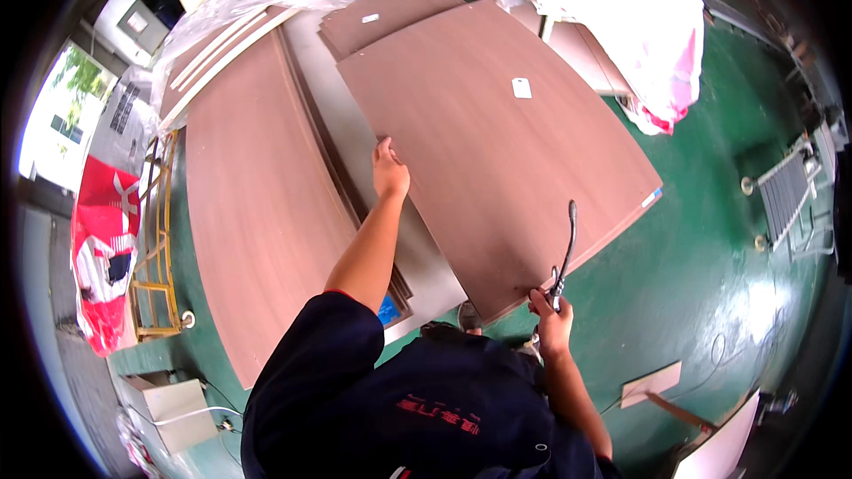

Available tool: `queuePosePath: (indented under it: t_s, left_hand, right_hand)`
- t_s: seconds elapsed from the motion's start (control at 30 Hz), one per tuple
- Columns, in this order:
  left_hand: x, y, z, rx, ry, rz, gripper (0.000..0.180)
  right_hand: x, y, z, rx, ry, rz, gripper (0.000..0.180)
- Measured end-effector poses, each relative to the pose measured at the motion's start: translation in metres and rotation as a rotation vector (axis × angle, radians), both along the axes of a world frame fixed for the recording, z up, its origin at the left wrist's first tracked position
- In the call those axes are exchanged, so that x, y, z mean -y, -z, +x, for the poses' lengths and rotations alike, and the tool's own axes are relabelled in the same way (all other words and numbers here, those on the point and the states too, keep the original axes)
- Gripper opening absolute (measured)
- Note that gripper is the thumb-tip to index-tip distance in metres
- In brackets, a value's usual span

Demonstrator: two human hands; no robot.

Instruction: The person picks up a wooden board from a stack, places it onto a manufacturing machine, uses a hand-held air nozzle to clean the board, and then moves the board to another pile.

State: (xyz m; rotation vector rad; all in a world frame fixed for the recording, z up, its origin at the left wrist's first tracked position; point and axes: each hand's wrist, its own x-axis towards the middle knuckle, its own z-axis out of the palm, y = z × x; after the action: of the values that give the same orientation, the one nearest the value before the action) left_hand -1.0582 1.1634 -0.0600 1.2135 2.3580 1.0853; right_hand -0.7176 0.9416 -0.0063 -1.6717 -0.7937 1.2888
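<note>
Right grip (552, 324) around black tool (565, 264), long axis running forward, tip (572, 207) farthest

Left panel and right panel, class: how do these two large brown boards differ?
The right panel bears a white label; the left panel shows none. The left hand is at the right panel's edge; no hand is on the left panel. Pale strips lie at the left panel's far end; none lie on the right panel. Both are brown.
</note>
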Motion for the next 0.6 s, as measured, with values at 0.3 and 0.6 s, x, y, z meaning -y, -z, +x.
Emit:
queuePosePath:
  t_s: [0.3, 0.6]
  left_hand:
    - [0.011, 0.021, -0.023, -0.088, 0.07, 0.08, 0.043]
    - [0.063, -0.005, 0.009, 0.325, 0.304, -0.114, 0.049]
  right_hand:
    - [0.009, -0.036, -0.013, 0.222, -0.216, -0.073, 0.031]
    - [0.039, -0.003, -0.006, -0.088, -0.208, -0.045, 0.027]
